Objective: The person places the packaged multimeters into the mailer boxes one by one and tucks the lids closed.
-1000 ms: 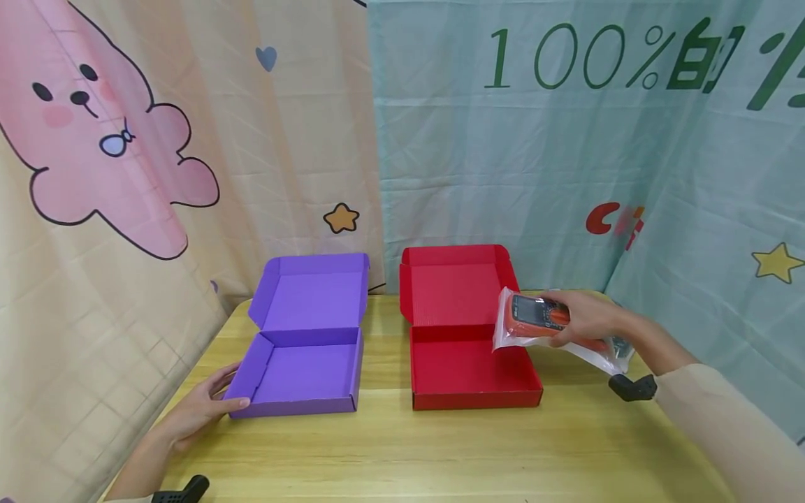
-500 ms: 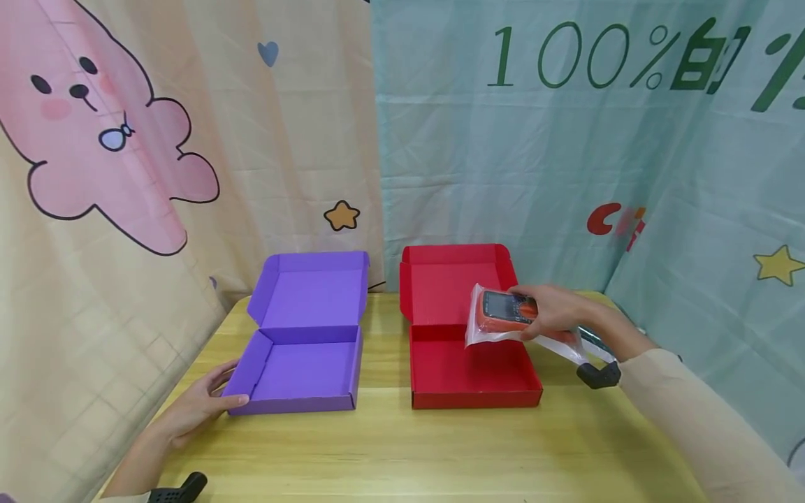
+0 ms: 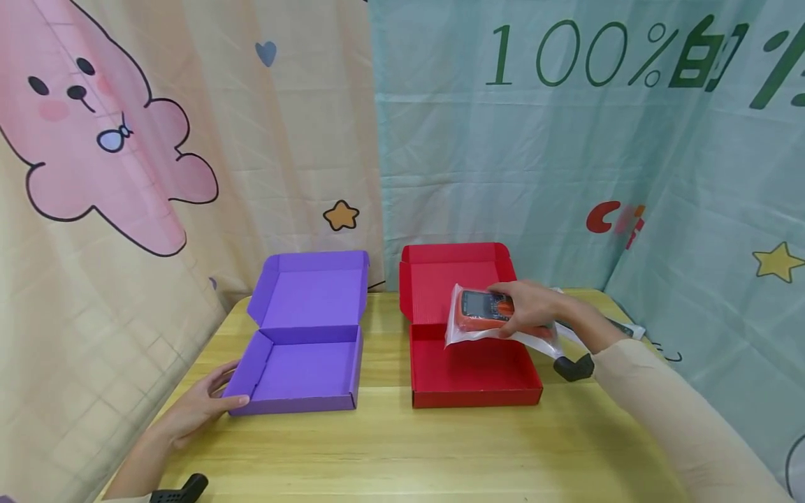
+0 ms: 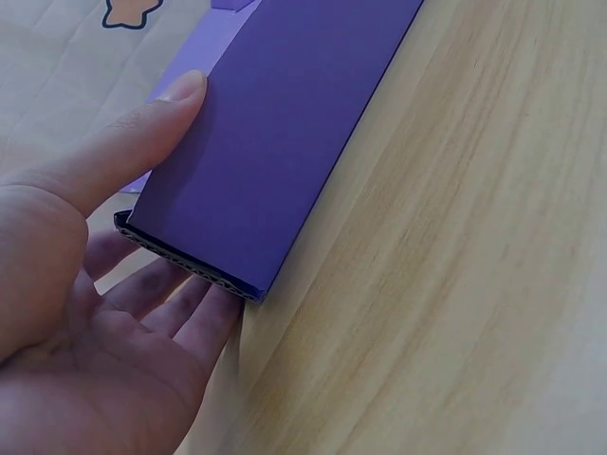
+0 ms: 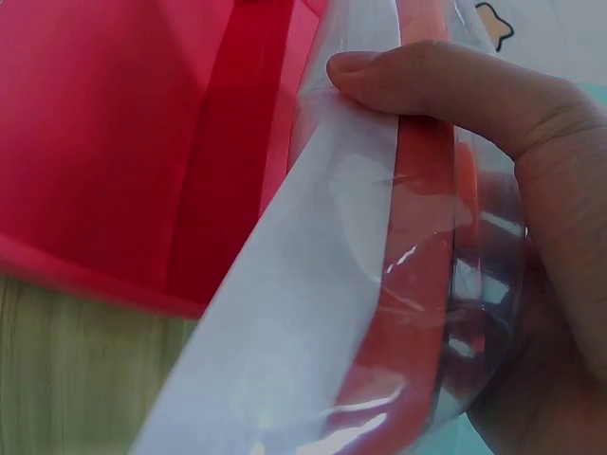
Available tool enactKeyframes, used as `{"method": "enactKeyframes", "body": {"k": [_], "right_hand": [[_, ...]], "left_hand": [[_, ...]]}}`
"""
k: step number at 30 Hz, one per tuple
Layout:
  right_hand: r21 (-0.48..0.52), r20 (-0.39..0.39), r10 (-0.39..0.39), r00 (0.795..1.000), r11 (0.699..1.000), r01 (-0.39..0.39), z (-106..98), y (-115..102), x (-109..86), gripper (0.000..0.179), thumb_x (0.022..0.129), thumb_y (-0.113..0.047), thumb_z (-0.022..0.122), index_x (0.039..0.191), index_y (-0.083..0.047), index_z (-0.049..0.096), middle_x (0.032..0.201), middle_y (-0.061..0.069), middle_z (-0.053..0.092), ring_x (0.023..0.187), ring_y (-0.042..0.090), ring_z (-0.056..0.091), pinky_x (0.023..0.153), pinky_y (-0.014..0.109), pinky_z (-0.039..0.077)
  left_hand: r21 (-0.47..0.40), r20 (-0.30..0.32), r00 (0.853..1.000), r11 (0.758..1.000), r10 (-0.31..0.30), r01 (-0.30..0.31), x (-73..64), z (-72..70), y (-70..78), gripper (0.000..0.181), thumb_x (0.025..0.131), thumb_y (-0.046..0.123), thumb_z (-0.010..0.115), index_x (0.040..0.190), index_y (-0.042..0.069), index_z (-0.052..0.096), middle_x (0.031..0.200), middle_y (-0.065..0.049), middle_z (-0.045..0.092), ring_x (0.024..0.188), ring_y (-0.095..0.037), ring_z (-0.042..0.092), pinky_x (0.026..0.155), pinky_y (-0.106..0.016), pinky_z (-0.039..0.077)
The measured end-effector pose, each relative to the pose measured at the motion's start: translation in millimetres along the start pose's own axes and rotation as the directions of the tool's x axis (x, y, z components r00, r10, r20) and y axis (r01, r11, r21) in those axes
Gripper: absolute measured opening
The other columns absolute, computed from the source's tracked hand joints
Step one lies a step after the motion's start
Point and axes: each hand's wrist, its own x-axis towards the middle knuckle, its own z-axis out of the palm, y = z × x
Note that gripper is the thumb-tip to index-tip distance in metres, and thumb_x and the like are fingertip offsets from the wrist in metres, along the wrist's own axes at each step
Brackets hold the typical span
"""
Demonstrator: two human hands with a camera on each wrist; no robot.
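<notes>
An orange multimeter (image 3: 481, 305) with a dark screen, inside a clear plastic bag, hangs tilted over the open red box (image 3: 476, 398). My right hand (image 3: 531, 307) grips it by its lower half. From the right wrist, the thumb presses the bag's white strip (image 5: 285, 275) beside the multimeter's orange edge (image 5: 417, 218). On the left, an open purple box (image 3: 302, 374) lies on the table with its lid folded back. My left hand (image 3: 198, 405) holds that box's near left corner, thumb on the wall and fingers round the end, as the left wrist view shows.
Both boxes stand side by side on a wooden table (image 3: 377, 454), a strip of tabletop between them. Another clear packet (image 3: 631, 328) lies partly behind the right forearm. Printed curtains (image 3: 302, 140) hang behind and along the sides.
My right hand has carried the bagged multimeter leftward, from the red box's right edge to over its middle. The left hand and both boxes have stayed in place.
</notes>
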Motion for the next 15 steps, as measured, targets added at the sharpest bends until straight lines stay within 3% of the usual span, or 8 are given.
{"method": "enactKeyframes", "body": {"k": [15], "right_hand": [[-0.016, 0.020, -0.119, 0.993, 0.993, 0.119, 7.6, -25.8, 26.7, 0.098, 0.070, -0.039, 0.095, 0.151, -0.009, 0.049, 0.122, 0.004, 0.059, 0.110, 0.025, 0.054, 0.078, 0.034, 0.059]], "left_hand": [[-0.001, 0.024, 0.999, 0.999, -0.038, 0.038, 0.4, -1.0, -1.2, 0.093, 0.098, 0.007, 0.071, 0.161, -0.007, 0.005, 0.162, -0.038, 0.009, 0.147, -0.053, 0.016, 0.093, -0.016, 0.045]]}}
